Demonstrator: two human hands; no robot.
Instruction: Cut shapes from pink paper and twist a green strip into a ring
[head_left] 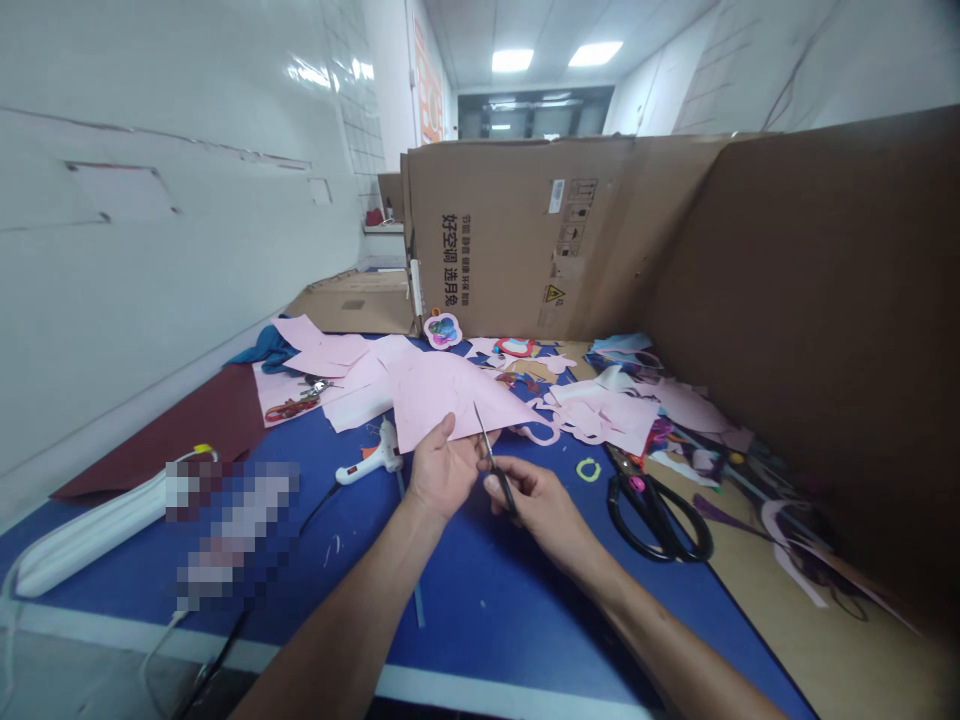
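My left hand (pixel 442 470) grips the lower edge of a pink sheet (pixel 439 385), thumb on top and the other fingers partly hidden under it. Whether the sheet is paper or thin felt I cannot tell. In my right hand (pixel 540 505) is a small pair of scissors (pixel 487 448), its dark handles held between thumb and fingers. The blades point up and away from me, over the sheet's lower edge near my left fingertips. A white glue gun (pixel 371 462) lies left of my left hand, its nozzle end close to the sheet.
Large black-handled scissors (pixel 660 530) and a yellow-green ring (pixel 589 470) lie to the right. Pink scraps (pixel 607 410) cover the back. A cardboard box (pixel 510 240) walls off the far and right sides. A maroon sheet (pixel 172 430) and a long white object (pixel 97 535) lie left.
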